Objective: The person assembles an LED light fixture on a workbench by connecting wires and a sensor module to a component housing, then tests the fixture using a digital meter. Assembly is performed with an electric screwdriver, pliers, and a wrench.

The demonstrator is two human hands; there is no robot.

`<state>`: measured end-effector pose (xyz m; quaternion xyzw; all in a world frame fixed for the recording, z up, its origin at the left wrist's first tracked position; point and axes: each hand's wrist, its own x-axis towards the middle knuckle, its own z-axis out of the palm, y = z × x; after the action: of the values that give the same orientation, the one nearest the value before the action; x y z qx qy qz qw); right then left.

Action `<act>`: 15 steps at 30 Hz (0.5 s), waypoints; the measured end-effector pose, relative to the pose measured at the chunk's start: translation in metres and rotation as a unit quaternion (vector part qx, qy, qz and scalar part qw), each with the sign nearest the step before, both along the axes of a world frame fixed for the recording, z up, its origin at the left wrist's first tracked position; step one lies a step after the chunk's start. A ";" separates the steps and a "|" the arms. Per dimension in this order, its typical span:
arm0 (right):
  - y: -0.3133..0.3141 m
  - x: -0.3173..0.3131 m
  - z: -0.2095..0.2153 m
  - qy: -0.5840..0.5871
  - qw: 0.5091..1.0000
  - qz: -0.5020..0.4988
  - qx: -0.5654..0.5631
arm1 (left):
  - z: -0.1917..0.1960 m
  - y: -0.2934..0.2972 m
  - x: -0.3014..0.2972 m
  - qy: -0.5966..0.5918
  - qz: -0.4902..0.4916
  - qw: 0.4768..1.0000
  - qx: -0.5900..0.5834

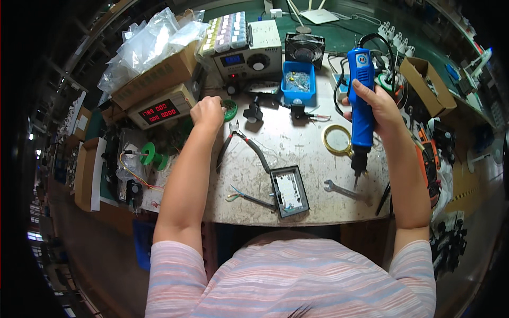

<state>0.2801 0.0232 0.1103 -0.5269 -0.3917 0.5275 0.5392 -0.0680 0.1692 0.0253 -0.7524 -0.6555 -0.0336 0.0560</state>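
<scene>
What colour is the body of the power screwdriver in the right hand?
The power screwdriver has a blue body, seen best in the head view.

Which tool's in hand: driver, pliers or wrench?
The blue electric driver, upright in the right hand. The pliers, handles spread, and the wrench both lie on the bench.

Right grip (pixel 383 109) on blue screwdriver (pixel 362 119), open pliers (pixel 235 129)

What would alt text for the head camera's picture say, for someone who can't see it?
The right hand holds a blue power screwdriver, bit down, over a cluttered workbench; the left hand is at a round green object. Pliers, a wrench and an open black case lie nearby.
</scene>
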 end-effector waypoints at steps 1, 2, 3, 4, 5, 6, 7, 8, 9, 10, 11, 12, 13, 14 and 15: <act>0.020 0.009 -0.002 0.017 0.999 0.026 0.008 | 0.006 -0.007 0.003 -0.028 0.002 0.999 0.021; 0.034 0.017 0.001 0.009 0.999 0.039 0.006 | 0.010 -0.017 0.004 -0.083 -0.008 0.995 0.054; 0.047 0.007 0.012 -0.009 1.000 0.018 0.006 | 0.017 -0.035 0.006 -0.129 -0.031 0.986 0.096; 0.060 -0.002 0.023 -0.030 0.999 -0.008 0.008 | 0.012 -0.052 0.005 -0.214 -0.079 0.964 0.140; 0.087 0.008 0.015 -0.002 0.999 0.001 0.042 | 0.014 -0.076 0.014 -0.283 -0.112 0.944 0.131; 0.108 0.011 0.023 0.008 0.999 0.034 -0.001 | 0.007 -0.106 0.012 -0.350 -0.128 0.920 0.121; 0.129 0.007 0.026 0.012 0.999 0.051 -0.007 | -0.005 -0.136 0.011 -0.350 -0.168 0.906 0.170; 0.149 0.007 0.029 0.014 0.998 0.063 -0.012 | -0.006 -0.167 0.013 -0.401 -0.190 0.884 0.146; 0.174 0.009 0.032 0.007 0.997 0.075 -0.029 | -0.012 -0.192 0.009 -0.401 -0.223 0.875 0.156; 0.193 0.004 0.035 0.000 0.995 0.091 -0.049 | -0.020 -0.213 0.003 -0.415 -0.239 0.866 0.142; 0.206 -0.018 0.041 -0.026 0.997 0.045 -0.051 | -0.029 -0.223 -0.008 -0.414 -0.246 0.867 0.128; 0.226 -0.023 0.040 -0.028 0.998 0.050 -0.041 | -0.033 -0.231 -0.013 -0.409 -0.256 0.868 0.117; 0.244 -0.034 0.039 -0.030 0.997 0.057 -0.049 | -0.037 -0.234 -0.016 -0.409 -0.249 0.869 0.123; 0.261 -0.043 0.039 -0.033 0.996 0.062 -0.058 | -0.042 -0.234 -0.017 -0.417 -0.242 0.867 0.125; 0.276 -0.051 0.036 -0.051 0.995 0.074 -0.052 | -0.045 -0.233 -0.018 -0.426 -0.238 0.864 0.126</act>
<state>0.2293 0.2995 0.1466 -0.5499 -0.4284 0.5585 0.4497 -0.0863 -0.0637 -0.0195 -0.7842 -0.4071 -0.4456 -0.1441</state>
